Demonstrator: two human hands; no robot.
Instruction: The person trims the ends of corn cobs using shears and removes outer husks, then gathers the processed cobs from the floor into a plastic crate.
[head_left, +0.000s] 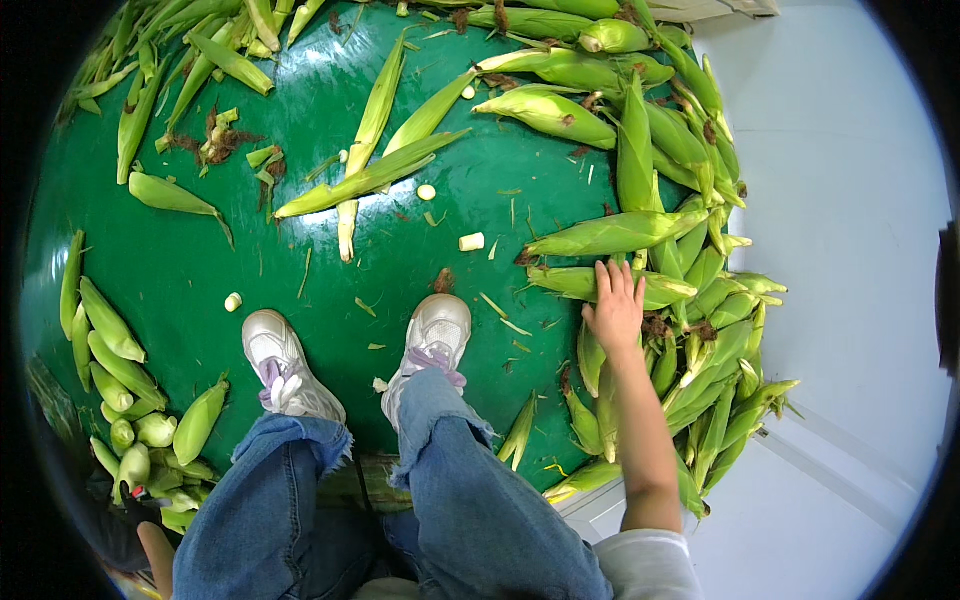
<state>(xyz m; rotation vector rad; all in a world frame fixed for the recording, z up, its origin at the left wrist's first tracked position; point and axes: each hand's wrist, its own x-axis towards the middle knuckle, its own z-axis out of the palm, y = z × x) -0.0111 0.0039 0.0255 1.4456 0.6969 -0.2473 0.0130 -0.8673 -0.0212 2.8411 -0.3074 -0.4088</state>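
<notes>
My right hand (618, 307) lies bare across an unhusked ear of corn (566, 282) at the right; whether its fingers grip the ear cannot be told. Another green ear (615, 233) lies just above it, beside a large heap of ears in husk (712, 360). At the lower left rim, my left hand (139, 506), in a dark glove, is closed round a small tool with a red part (138, 492), mostly hidden. It is beside a smaller pile of corn ears (131, 465).
Loose husks (375, 112) and cut stalk pieces (472, 241) are scattered over the green floor surface (300, 255). More husks (225, 60) are heaped at the top left. My shoes (435, 330) stand in the middle. A pale floor (840, 225) borders the right side.
</notes>
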